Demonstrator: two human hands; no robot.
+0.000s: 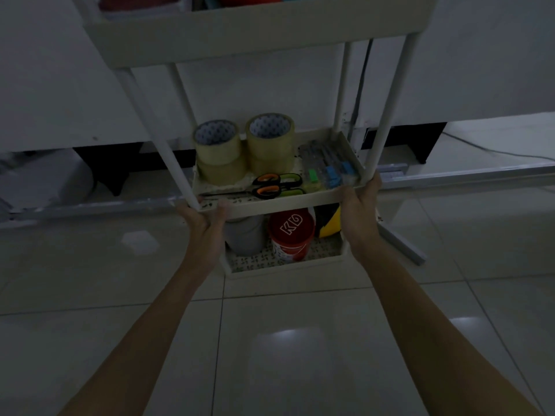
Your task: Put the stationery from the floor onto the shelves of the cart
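Note:
A white three-shelf cart (261,37) stands on the tiled floor. My left hand (204,219) grips the front left corner of its middle shelf (282,204). At the front right corner my right hand (362,202) grips the same rim. That shelf holds stacked rolls of clear tape (217,151), more tape rolls (270,142), orange-handled scissors (264,187), green-handled scissors (289,183) and a pack of pens (327,163). On the bottom shelf (285,267) stand a grey container (244,235), a red tub (291,235) and a yellow-and-black item (330,225).
Behind the cart runs a white wall (60,100) with a dark gap along its base. A cable (360,85) hangs behind the cart's right side. A white bar (402,244) lies on the floor to the right. Glossy floor tiles (285,355) fill the foreground.

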